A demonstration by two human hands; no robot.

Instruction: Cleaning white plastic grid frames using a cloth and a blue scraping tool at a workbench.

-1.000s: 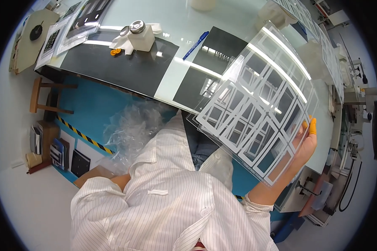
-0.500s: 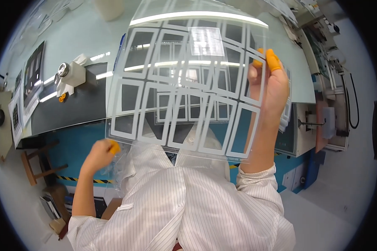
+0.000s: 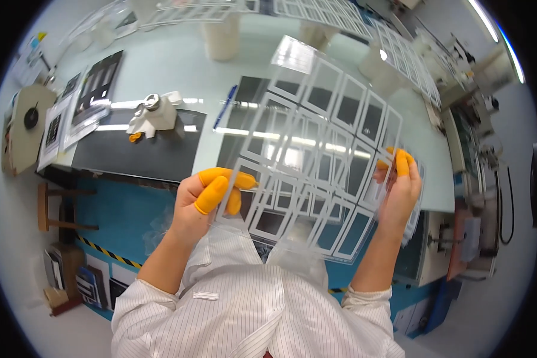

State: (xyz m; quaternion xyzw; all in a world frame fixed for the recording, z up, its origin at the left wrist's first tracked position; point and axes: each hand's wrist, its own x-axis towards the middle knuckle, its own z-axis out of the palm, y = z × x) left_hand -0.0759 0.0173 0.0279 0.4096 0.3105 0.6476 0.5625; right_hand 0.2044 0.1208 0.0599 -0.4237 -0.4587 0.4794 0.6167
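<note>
Between my hands stands a clear sheet (image 3: pixel 326 126) bearing rows of white rectangular outlines, tilted above the table edge and my lap. My left hand (image 3: pixel 200 200), with orange finger cots on its thumb and fingers, pinches the sheet's left edge. My right hand (image 3: pixel 401 194) grips the opposite edge, orange cots on its thumb and fingertip. Light glares off the sheet's upper corner. Through it, more outlined sheets show lower down at the table's front, partly hidden.
A white bottle with a metal cap (image 3: pixel 160 113) stands on a dark mat (image 3: pixel 173 146), near orange finger cots (image 3: pixel 135 137) and a blue pen (image 3: pixel 225 106). White tubs (image 3: pixel 222 39) at the back support more outlined sheets (image 3: pixel 322 15). Dark printed sheets (image 3: pixel 98 80) lie left.
My left hand has come up from beside my lap and taken hold of the sheet's left edge. The sheet and my right hand appear lower in view, and my view now takes in more tabletop.
</note>
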